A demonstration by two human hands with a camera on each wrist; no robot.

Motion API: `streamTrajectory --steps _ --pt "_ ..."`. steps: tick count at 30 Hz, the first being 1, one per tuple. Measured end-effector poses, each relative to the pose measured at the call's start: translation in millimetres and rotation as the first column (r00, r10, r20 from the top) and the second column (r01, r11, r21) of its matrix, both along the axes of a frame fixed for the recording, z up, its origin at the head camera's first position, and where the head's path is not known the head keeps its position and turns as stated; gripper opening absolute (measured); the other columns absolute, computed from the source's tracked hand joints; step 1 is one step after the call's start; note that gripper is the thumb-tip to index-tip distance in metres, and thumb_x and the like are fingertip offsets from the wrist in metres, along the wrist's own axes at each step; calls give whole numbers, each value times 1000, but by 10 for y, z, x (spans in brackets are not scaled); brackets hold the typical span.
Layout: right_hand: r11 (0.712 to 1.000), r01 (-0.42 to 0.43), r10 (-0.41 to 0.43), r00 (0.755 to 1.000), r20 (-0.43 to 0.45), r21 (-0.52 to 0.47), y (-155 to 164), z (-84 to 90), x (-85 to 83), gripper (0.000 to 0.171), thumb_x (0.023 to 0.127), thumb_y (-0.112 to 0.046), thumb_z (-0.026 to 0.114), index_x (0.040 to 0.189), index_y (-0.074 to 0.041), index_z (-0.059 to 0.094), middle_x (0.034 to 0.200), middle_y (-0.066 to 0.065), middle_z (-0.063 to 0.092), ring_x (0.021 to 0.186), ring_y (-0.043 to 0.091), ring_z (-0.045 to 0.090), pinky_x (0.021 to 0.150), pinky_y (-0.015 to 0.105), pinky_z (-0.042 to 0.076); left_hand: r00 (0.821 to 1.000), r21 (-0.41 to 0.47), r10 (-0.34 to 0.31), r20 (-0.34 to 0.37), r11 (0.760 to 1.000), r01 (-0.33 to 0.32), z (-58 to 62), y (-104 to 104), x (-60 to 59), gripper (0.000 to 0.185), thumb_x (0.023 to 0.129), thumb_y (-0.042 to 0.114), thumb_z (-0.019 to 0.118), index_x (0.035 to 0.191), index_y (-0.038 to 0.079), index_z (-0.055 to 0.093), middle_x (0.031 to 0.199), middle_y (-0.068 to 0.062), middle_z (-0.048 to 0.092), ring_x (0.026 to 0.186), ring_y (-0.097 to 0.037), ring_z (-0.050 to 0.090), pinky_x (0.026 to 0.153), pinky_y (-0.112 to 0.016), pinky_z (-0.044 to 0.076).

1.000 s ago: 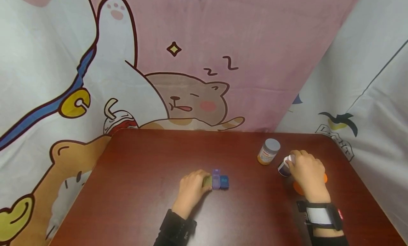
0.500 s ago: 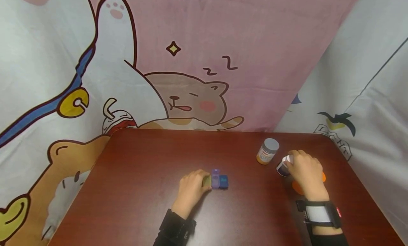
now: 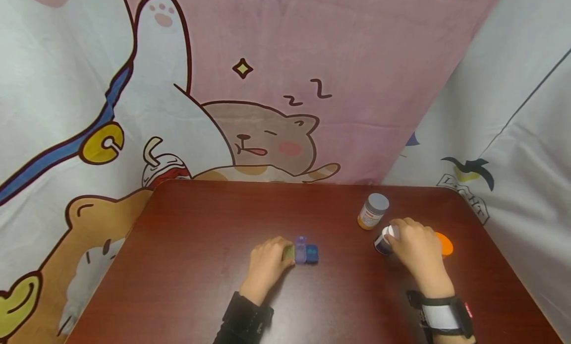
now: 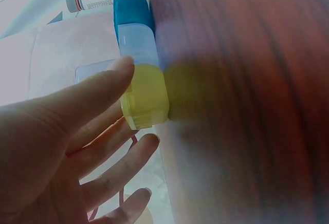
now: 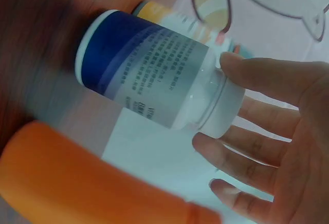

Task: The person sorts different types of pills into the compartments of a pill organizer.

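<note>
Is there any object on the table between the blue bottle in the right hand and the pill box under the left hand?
No. Between the blue bottle and the pill box only bare table shows. The grey-capped bottle stands behind that line.

Pill box (image 3: pixel 303 252) at table (image 3: pixel 200 264) centre, left hand (image 3: pixel 266 264) on its left end. Jar (image 3: pixel 372 211) right of centre; bottle (image 3: pixel 384 239) below it, in right hand (image 3: pixel 412 247); disc (image 3: pixel 444 244) right of hand.

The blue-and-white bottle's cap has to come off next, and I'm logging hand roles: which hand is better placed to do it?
The right hand, probably. Its fingers already grip the white cap end of the blue-and-white bottle. The left hand rests against the pill organizer, well apart from it.
</note>
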State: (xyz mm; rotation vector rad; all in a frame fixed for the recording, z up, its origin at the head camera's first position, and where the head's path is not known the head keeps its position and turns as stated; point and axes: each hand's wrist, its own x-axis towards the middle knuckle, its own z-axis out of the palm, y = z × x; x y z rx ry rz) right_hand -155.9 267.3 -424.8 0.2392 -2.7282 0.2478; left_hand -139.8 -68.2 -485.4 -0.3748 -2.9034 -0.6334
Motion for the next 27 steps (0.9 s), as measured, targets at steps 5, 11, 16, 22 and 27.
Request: streamTrajectory --steps 5,11,16,22,27 --pt "999 -40 41 999 -11 17 -221 3 150 35 73 -12 93 101 1 76 92 18 74 72 42 66 64 56 53 1000 -1 0 -7 1000 0 -1 -5 5 40 76 28 92 111 15 80 111 -1 78 98 -23 74 81 -43 61" --pt "991 -130 132 989 -60 43 -520 -22 317 37 69 -14 96 99 -3 77 92 12 75 78 35 69 69 51 55 1000 4 -2 -7 1000 2 3 -3 6 40 76 27 92 112 14 79 111 -2 78 98 -23 74 82 -44 61" --pt "975 -215 219 973 -76 54 -755 -52 442 39 67 -17 97 100 -7 77 94 6 76 80 27 70 72 46 58 1000 9 -2 2 1000 1 1 -3 8 40 77 28 92 112 13 78 111 -3 78 98 -24 74 82 -45 61" --pt "950 -304 310 945 -108 69 -957 -70 555 41 64 -23 99 98 -13 77 92 -3 75 78 16 68 68 36 56 1000 11 -5 1 1000 5 -6 0 -2 42 77 29 92 114 13 78 111 -3 77 99 -24 73 83 -46 61" --pt "920 -389 392 911 -123 49 -1087 -93 660 42 61 -25 100 96 -17 77 92 -9 73 80 10 66 68 28 54 1000 11 -11 5 1000 10 -14 -5 -8 43 78 30 91 115 13 77 115 -4 77 102 -25 72 85 -47 61"
